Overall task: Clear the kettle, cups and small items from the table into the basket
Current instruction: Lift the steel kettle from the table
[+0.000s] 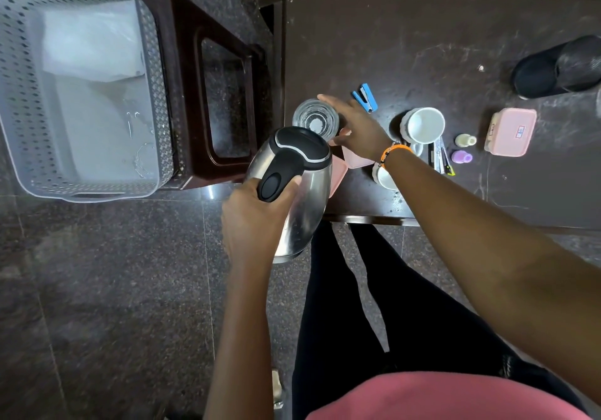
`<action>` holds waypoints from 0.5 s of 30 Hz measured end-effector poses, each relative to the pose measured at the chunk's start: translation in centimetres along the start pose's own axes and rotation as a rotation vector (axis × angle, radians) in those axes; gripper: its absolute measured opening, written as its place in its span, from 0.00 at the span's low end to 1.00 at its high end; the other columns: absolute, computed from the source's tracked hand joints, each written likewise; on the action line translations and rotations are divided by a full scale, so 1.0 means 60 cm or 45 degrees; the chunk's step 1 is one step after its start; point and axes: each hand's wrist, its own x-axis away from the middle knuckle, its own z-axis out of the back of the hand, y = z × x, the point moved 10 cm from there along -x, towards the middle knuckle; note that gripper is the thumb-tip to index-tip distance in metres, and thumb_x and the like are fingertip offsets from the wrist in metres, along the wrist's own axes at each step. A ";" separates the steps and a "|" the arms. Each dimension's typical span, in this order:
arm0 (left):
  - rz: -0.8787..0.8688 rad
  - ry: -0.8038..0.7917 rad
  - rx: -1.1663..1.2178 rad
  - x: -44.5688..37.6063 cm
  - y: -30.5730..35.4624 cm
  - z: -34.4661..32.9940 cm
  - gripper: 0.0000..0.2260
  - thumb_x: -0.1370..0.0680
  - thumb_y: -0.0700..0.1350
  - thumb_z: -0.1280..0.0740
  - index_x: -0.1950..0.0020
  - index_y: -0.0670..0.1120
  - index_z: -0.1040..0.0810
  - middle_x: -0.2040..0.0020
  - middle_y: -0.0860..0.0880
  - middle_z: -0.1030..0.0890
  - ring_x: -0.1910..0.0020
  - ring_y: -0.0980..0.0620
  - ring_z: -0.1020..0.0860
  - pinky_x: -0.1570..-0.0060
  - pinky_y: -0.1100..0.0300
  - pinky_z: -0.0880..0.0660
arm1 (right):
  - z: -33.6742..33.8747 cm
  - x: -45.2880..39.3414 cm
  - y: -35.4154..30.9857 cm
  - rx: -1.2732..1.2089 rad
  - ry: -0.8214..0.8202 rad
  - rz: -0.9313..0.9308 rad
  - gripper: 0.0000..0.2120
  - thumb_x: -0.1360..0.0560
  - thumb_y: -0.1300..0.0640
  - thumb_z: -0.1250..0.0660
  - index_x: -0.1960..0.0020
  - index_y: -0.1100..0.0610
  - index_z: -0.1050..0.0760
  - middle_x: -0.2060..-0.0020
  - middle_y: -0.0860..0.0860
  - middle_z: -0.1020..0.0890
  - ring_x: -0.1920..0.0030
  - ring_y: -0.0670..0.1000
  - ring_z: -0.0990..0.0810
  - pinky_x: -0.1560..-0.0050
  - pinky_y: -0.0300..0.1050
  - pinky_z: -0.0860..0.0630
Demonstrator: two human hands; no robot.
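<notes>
The left hand (257,214) gripped the black handle of the brushed-steel electric kettle (294,188), held tilted off the table's (422,45) near-left corner. The right hand (356,127), fingers spread, reached beside the round clear glass (314,120). The perforated white plastic basket (156,94) sat well left.

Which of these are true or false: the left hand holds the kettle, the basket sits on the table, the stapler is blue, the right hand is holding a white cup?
1. The left hand holds the kettle by its handle. True.
2. The basket sits on the table. False: it rests on a dark stool beside the table.
3. The stapler is blue. True.
4. The right hand holds a white cup. False: it reaches beside the glass, fingers open.
</notes>
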 end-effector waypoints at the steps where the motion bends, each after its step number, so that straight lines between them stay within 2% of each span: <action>1: 0.003 -0.003 0.004 0.000 0.000 -0.001 0.20 0.34 0.64 0.31 0.72 0.49 0.28 0.75 0.54 0.24 0.75 0.60 0.27 0.74 0.64 0.36 | 0.000 0.000 0.001 -0.002 0.001 0.000 0.40 0.31 0.65 0.30 0.27 0.44 0.43 0.34 0.58 0.29 0.42 0.59 0.25 0.40 0.44 0.27; 6: 0.019 -0.011 0.042 0.005 -0.001 -0.003 0.20 0.35 0.64 0.31 0.72 0.49 0.29 0.75 0.55 0.25 0.74 0.58 0.26 0.73 0.63 0.35 | -0.002 -0.001 0.001 0.011 -0.003 -0.005 0.40 0.31 0.64 0.29 0.26 0.45 0.43 0.34 0.58 0.30 0.42 0.59 0.25 0.41 0.42 0.30; 10: 0.030 -0.005 0.059 0.006 -0.001 -0.004 0.20 0.34 0.63 0.30 0.72 0.49 0.29 0.75 0.54 0.25 0.73 0.57 0.26 0.72 0.62 0.35 | 0.000 0.001 -0.001 0.025 -0.005 -0.013 0.40 0.31 0.64 0.30 0.26 0.46 0.43 0.34 0.59 0.30 0.42 0.59 0.25 0.37 0.47 0.29; 12: 0.034 0.006 0.061 0.006 0.001 -0.002 0.20 0.34 0.63 0.30 0.73 0.48 0.29 0.75 0.55 0.25 0.74 0.58 0.26 0.73 0.62 0.35 | 0.000 0.001 -0.002 0.017 -0.004 -0.015 0.40 0.31 0.65 0.30 0.26 0.46 0.43 0.33 0.59 0.30 0.42 0.60 0.25 0.37 0.45 0.30; 15: 0.023 0.007 0.065 0.005 0.005 -0.001 0.21 0.34 0.63 0.30 0.71 0.46 0.28 0.74 0.54 0.24 0.72 0.56 0.25 0.71 0.60 0.30 | 0.001 0.003 -0.002 0.004 -0.006 -0.023 0.40 0.32 0.65 0.29 0.26 0.46 0.43 0.33 0.59 0.30 0.40 0.61 0.25 0.35 0.45 0.31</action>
